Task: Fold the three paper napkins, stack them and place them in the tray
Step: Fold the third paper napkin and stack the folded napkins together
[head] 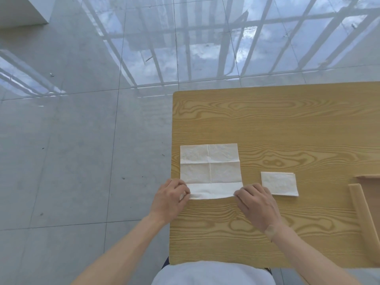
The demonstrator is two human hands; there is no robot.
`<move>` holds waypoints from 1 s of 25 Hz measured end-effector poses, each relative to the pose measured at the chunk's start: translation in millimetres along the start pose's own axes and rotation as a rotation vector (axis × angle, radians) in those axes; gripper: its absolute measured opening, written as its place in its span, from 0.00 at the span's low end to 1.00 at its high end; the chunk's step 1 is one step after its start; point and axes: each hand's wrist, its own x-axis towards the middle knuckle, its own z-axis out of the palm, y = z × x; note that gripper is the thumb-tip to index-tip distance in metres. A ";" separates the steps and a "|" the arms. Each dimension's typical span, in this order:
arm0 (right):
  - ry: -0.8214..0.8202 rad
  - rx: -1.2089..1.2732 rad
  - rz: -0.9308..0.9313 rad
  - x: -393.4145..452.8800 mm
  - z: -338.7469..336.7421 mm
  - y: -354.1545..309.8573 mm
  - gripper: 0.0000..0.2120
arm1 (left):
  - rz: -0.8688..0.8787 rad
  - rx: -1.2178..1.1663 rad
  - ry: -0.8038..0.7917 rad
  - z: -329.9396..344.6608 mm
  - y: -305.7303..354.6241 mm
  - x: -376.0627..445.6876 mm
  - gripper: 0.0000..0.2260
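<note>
A white paper napkin [209, 165] lies spread out on the left part of the wooden table [287, 124], its near edge lifted and turned over into a narrow flap. My left hand [169, 199] pinches the flap's left corner and my right hand [256, 202] pinches its right corner. To the right lies a small folded stack of white napkins [279, 183], flat on the table and apart from my right hand. The wooden tray [360, 204] shows only partly at the right edge of the view.
The table's left edge runs just beside the spread napkin, with glossy grey floor tiles [82, 140] beyond it. The far half of the table is bare wood. My torso in a light shirt sits at the table's near edge.
</note>
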 end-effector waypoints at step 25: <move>-0.037 0.266 0.263 30.8 4.1 20.0 0.02 | -0.282 -0.191 -0.059 -1.9 15.1 14.6 0.06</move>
